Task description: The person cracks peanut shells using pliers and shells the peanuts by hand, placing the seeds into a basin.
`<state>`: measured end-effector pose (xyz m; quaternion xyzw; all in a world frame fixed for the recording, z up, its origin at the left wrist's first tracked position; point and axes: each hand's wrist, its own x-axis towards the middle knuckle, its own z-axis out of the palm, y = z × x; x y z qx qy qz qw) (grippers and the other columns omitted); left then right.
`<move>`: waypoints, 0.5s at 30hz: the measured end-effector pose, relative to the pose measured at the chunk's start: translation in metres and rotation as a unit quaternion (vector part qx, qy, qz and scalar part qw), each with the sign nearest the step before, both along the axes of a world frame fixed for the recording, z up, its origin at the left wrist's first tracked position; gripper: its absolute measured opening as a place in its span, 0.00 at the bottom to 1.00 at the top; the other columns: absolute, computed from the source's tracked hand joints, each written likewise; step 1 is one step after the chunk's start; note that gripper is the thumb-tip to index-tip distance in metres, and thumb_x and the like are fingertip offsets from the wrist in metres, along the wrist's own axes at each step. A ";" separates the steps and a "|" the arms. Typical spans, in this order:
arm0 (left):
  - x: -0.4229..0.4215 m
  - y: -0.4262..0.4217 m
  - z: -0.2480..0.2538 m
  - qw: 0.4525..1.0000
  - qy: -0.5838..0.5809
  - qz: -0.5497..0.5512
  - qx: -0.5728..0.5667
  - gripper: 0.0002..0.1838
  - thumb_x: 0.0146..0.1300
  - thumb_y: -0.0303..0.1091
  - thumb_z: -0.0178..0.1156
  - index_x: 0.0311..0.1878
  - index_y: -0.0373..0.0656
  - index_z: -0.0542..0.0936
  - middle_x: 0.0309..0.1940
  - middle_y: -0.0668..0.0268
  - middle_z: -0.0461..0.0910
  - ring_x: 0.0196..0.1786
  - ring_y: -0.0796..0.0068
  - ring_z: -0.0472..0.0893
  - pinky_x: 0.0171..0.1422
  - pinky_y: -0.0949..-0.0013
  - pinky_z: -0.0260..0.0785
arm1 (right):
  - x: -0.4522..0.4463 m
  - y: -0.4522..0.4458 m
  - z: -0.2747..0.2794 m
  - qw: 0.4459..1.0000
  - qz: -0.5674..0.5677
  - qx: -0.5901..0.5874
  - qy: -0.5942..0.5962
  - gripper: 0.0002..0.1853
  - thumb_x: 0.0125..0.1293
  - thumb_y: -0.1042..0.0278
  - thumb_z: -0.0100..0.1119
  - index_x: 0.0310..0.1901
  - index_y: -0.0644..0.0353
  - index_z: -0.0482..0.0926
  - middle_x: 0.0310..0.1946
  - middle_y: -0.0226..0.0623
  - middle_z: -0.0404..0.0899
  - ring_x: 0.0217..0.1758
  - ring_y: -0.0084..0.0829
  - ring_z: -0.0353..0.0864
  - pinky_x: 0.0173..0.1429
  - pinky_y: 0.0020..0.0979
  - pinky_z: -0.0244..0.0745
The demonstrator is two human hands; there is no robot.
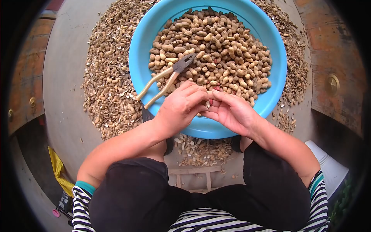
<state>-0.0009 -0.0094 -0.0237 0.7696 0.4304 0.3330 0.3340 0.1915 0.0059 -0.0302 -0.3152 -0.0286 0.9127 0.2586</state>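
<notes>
My left hand (183,101) is closed, its fingertips pinched at a cracked peanut (207,103) over the near part of the blue basin (141,58). My right hand (234,113) is cupped palm up against it, the thumb meeting the left fingertips. A red peanut kernel (211,101) shows between the two hands, partly hidden by the fingers. Beyond them, unshelled peanuts (216,46) are heaped in the basin. A pair of pliers (172,73) with cream handles lies on the heap and the basin's left rim, just beyond my left hand, touched by neither hand.
Broken peanut shells (110,58) cover the floor left of the basin, with more shells (295,58) on the right and some between my legs. Wooden furniture (336,69) stands at both sides. A white bucket (326,166) is at right and a yellow bag (60,170) at left.
</notes>
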 end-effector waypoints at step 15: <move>-0.013 -0.024 0.020 0.862 -0.056 -0.185 -0.468 0.07 0.56 0.24 0.64 0.38 0.37 0.80 0.30 0.65 0.81 0.33 0.70 0.80 0.39 0.70 0.71 | 0.016 -0.003 0.007 0.941 0.275 0.041 -0.193 0.19 0.69 0.70 0.48 0.57 0.70 0.72 0.51 0.46 0.78 0.53 0.34 0.80 0.56 0.28 0.78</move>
